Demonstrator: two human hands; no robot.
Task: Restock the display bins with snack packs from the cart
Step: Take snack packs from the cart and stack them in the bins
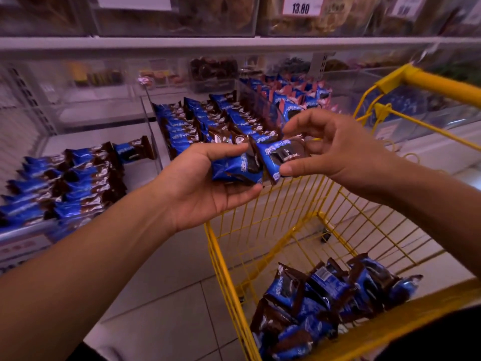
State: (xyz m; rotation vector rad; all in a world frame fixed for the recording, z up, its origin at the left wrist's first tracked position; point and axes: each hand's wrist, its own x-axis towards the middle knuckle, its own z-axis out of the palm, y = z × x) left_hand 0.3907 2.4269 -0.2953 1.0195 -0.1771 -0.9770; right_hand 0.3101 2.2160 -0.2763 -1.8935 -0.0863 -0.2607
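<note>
My left hand (205,183) holds a small stack of blue-and-brown snack packs (234,169) in its curled fingers, above the cart's front edge. My right hand (330,149) pinches one more pack (279,155) between thumb and fingers, right beside the stack. Behind the hands, a clear display bin (153,126) holds rows of the same packs (216,121). The yellow wire cart (226,269) at lower right has several loose packs (325,303) on its bottom.
A lower bin at left carries more blue packs (70,183). Another bin (291,97) with blue and pink packs sits behind the right hand. The cart handle (429,79) rises at upper right. Upper shelves hold clear boxes and a price tag (302,6). Pale tiled floor lies below.
</note>
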